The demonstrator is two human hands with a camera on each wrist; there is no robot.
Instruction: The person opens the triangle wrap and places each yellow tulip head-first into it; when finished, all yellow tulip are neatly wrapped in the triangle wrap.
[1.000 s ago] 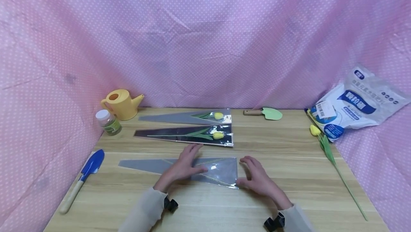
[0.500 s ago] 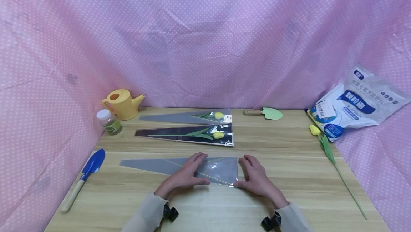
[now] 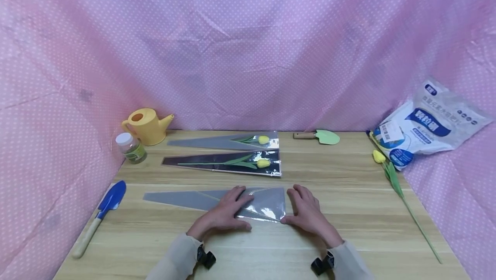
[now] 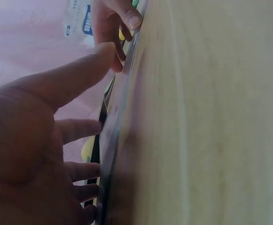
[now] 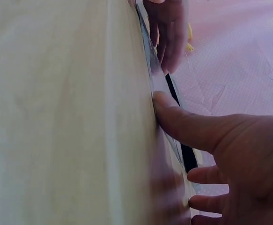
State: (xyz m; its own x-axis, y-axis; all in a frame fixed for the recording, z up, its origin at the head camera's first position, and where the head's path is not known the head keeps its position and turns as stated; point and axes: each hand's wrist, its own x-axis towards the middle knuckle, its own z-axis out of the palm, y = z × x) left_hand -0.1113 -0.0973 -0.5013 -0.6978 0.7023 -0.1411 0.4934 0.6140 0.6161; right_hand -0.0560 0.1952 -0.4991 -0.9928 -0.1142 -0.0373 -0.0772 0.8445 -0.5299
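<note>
A grey, tapering flower sleeve (image 3: pixel 267 206) with a clear front and thin gold lines lies flat on the wooden table, its wide end to the right. My left hand (image 3: pixel 224 213) rests on its middle with fingers spread and thumb out past the near edge. At the wide end, my right hand (image 3: pixel 310 213) has its thumb touching the near corner, while its fingers stand just beyond the right edge. Both wrist views show the sleeve edge-on; there the left hand (image 4: pixel 33 131) and the right hand (image 5: pixel 239 145) have extended fingers, nothing gripped.
Two sleeves with yellow tulips, one grey (image 3: pixel 201 142) and one black (image 3: pixel 201 161), lie behind. A watering can (image 3: pixel 149 127), a jar (image 3: pixel 132 148) and a blue trowel (image 3: pixel 112 196) are left. Rightward are a green trowel (image 3: pixel 327 137), a loose tulip (image 3: pixel 395 181) and a printed bag (image 3: pixel 434 125).
My left hand has come nearer the front and spread its fingers on the sleeve. The right hand has shifted slightly left. The sleeve's wide end has turned slightly away from me.
</note>
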